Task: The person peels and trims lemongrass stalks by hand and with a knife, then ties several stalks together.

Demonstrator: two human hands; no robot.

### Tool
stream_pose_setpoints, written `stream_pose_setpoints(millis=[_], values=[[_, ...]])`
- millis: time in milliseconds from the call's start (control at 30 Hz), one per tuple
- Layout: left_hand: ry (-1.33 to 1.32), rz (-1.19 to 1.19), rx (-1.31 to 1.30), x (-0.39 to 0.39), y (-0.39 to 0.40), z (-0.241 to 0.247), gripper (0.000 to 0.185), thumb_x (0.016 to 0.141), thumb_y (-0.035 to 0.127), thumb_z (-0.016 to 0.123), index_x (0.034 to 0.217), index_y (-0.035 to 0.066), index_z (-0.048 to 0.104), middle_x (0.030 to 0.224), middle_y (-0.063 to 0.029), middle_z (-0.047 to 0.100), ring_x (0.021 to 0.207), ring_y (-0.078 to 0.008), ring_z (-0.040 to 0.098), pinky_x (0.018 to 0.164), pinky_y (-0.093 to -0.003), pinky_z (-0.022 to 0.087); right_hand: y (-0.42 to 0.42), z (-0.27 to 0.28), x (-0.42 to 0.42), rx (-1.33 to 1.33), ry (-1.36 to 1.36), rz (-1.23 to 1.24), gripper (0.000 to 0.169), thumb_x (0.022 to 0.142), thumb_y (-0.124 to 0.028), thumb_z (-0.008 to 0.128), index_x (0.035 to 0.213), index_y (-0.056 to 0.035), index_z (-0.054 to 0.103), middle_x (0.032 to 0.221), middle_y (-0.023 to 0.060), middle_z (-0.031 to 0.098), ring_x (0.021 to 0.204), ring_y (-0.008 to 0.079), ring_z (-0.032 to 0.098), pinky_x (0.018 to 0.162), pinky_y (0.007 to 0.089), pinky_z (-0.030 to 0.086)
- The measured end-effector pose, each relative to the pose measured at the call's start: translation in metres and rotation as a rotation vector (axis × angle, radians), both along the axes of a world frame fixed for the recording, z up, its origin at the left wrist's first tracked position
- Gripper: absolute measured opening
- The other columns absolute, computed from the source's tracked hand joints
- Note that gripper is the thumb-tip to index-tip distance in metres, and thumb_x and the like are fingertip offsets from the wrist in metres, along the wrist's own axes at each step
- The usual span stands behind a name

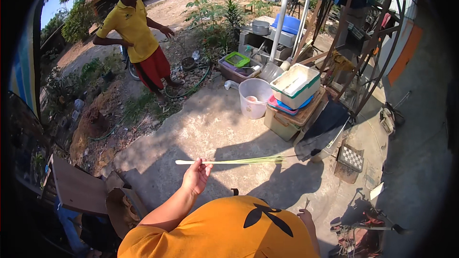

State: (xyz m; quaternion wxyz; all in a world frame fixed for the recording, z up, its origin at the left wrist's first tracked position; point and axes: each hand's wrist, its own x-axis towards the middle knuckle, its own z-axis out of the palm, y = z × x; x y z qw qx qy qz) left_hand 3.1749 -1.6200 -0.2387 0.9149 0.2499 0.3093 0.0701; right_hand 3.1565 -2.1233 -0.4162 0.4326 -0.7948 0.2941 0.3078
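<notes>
My left hand [196,177] pinches a pale green plant stalk [229,162], which resembles lemongrass, near its thick whitish end. Held level above the concrete, the stalk fans out into thin green strands towards the right. Low beside my right hip, my right hand [305,215] is closed around a small pointed object [307,203] that looks like a knife blade, tip up. Its handle is hidden in the fingers. The two hands are well apart.
Ahead stands a person [143,39] in a yellow shirt. A whitish bucket [255,98] stands beside stacked plastic boxes [296,84]. A rusty metal frame [349,46] rises at the right. Boards and a torn cardboard box [120,204] lie at the left. A checkered board [351,158] sits on the ground.
</notes>
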Motion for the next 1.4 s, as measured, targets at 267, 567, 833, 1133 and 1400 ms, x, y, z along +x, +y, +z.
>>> stream_pose_setpoints(millis=[267,567,833,1133,1400], values=[[0.051,-0.039,-0.059,0.072,0.003,-0.035,0.022,0.094,0.022,0.042,0.092,0.002,0.052,0.080,-0.0100,0.061,0.074,-0.0184,0.063,0.063,-0.0226,0.055,0.020,-0.083,0.080,-0.112,0.253,0.677,0.032,0.081,-0.004,0.051,0.113,-0.0045,0.054,0.088,0.0151,0.065,0.060,0.0206,0.062,0.044,0.0300,0.045],[0.021,0.186,-0.044,0.200,0.016,0.009,0.018,0.091,0.021,0.049,0.086,0.004,0.054,0.077,-0.0088,0.061,0.072,-0.0164,0.063,0.060,-0.0201,0.055,0.078,-0.016,0.388,-0.114,0.090,0.410,0.024,0.081,-0.008,0.049,0.103,-0.0062,0.059,0.073,0.0059,0.063,0.053,0.0135,0.055,0.047,0.0293,0.044],[0.053,0.240,-0.143,0.262,-0.001,-0.011,0.019,0.090,0.022,0.050,0.084,0.004,0.054,0.074,-0.0095,0.062,0.070,-0.0163,0.064,0.061,-0.0198,0.055,0.182,0.006,0.485,0.114,-0.057,0.771,0.023,0.084,-0.009,0.050,0.106,-0.0065,0.059,0.084,0.0030,0.063,0.056,0.0100,0.053,0.050,0.0256,0.046],[0.024,0.151,-0.252,0.362,0.046,-0.015,0.024,0.092,0.022,0.047,0.085,0.001,0.054,0.078,-0.0115,0.063,0.072,-0.0183,0.065,0.064,-0.0220,0.056,0.313,0.144,0.525,0.507,-0.153,0.911,0.031,0.086,-0.016,0.052,0.115,-0.0059,0.054,0.096,0.0044,0.060,0.069,0.0115,0.056,0.061,0.0244,0.046],[-0.126,-0.218,-0.231,0.480,0.147,-0.006,0.025,0.091,0.028,0.048,0.090,0.004,0.055,0.096,-0.0092,0.060,0.086,-0.0177,0.062,0.075,-0.0271,0.054,0.418,0.185,0.594,0.573,-0.169,0.765,0.029,0.087,-0.021,0.047,0.113,-0.0088,0.054,0.080,-0.0018,0.052,0.073,0.0068,0.049,0.061,0.0198,0.041]])
